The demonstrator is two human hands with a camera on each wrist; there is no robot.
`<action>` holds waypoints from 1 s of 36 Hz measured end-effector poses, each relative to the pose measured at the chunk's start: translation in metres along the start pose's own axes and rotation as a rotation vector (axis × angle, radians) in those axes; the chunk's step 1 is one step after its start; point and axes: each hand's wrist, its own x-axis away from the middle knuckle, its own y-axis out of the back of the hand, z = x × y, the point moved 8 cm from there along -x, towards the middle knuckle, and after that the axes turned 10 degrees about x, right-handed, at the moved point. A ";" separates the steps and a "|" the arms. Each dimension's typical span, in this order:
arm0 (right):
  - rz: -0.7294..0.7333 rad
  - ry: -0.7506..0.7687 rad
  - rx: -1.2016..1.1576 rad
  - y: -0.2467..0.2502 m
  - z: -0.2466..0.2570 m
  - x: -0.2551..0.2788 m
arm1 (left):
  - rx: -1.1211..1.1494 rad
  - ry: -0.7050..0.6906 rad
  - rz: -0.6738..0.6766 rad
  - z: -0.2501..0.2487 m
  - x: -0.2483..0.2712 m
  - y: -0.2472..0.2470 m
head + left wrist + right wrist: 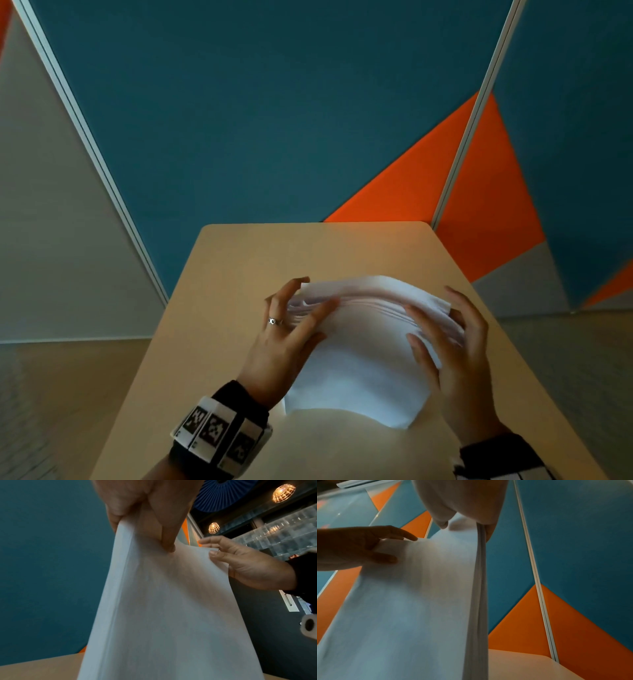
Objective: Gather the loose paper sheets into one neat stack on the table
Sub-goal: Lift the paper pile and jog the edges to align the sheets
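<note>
A stack of white paper sheets (359,363) stands upright on the tan table (267,253), its lower edge on the tabletop and its top edges fanned unevenly. My left hand (315,298) pinches the stack's left side, thumb on the near face and fingers behind. At the right side my right hand (431,308) grips it the same way. The left wrist view shows the sheets (163,601) rising from the table, held by my left hand (142,534) and my right hand (208,547). From the right wrist, the stack (419,601) shows its layered edge between my right hand (465,528) and left hand (402,549).
Blue and orange partition panels (274,120) stand right behind the table's far edge. Bare tabletop lies beyond the stack and to its left. A roll of paper (308,627) shows at the right edge of the left wrist view.
</note>
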 end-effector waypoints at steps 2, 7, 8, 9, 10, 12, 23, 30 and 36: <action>-0.001 -0.034 0.020 -0.004 0.001 -0.003 | 0.034 0.030 0.028 0.003 -0.002 -0.004; -0.054 -0.190 -0.198 0.001 -0.019 0.000 | 0.268 0.208 -0.171 0.025 -0.002 0.009; -0.106 -0.210 -0.239 0.004 -0.029 0.003 | 0.399 0.298 -0.215 0.037 0.002 0.009; -0.123 -0.301 -0.364 0.002 -0.041 0.006 | 0.529 0.383 -0.252 0.046 0.004 0.007; -0.112 -0.392 -0.473 0.000 -0.051 0.006 | 0.665 0.486 -0.272 0.057 0.009 0.001; 0.061 -0.545 -0.838 -0.018 -0.061 0.010 | 0.902 0.665 -0.180 0.072 0.018 -0.019; 0.341 -0.440 -0.976 -0.013 -0.034 -0.013 | 1.000 0.739 0.056 0.053 -0.003 -0.016; 0.559 -0.453 -0.902 -0.032 -0.046 0.001 | 0.886 0.789 0.073 0.075 0.008 -0.025; 0.449 -0.697 -0.878 -0.069 -0.071 0.036 | 0.820 0.886 0.019 0.082 0.028 -0.041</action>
